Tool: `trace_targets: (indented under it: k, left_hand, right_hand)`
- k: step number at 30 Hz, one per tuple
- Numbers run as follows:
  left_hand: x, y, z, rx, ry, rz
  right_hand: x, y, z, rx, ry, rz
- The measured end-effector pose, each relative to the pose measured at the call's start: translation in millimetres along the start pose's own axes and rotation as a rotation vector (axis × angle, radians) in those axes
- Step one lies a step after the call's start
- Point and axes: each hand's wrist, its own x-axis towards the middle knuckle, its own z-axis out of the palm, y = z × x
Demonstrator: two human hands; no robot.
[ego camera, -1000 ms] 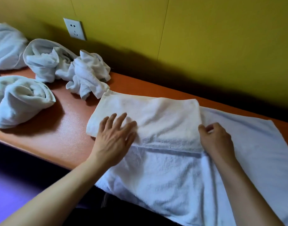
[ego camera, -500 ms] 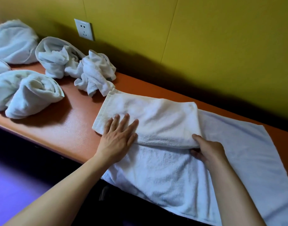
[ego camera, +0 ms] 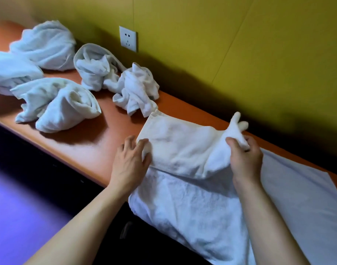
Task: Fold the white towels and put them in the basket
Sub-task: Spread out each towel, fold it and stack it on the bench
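Looks like a hotel or laundry back room, exact type unclear. Cues: long narrow orange-brown laminate table (ego camera: 98, 148) running flush along a mustard-yellow panelled wall (ego camera: 221, 35), white five-hole wall socket (ego camera: 128, 38) just above the table's far edge, a batch of crumpled white terry towels (ego camera: 58, 104) piled at the left end. Purple-lit floor (ego camera: 20, 207) at near left.
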Motion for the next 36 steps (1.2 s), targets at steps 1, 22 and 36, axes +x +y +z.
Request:
trace_targets:
  k: [1,22,36]
  left_hand:
    - [0.2,-7.6,-0.6,-0.055,-0.027,-0.019]
    - [7.3,-13.0,-24.1,-0.416,-0.180,-0.183]
    - [45.0,-0.5,-18.7,-0.364,-0.003,-0.198]
  right_hand:
    - [-2.1,-7.0,12.7,-0.060,-0.011,-0.066]
    - [-72.2,-3.8,108.1,-0.379,-0.771,-0.443]
    - [-30.0,33.2,94.1,-0.467,-0.330,0.153]
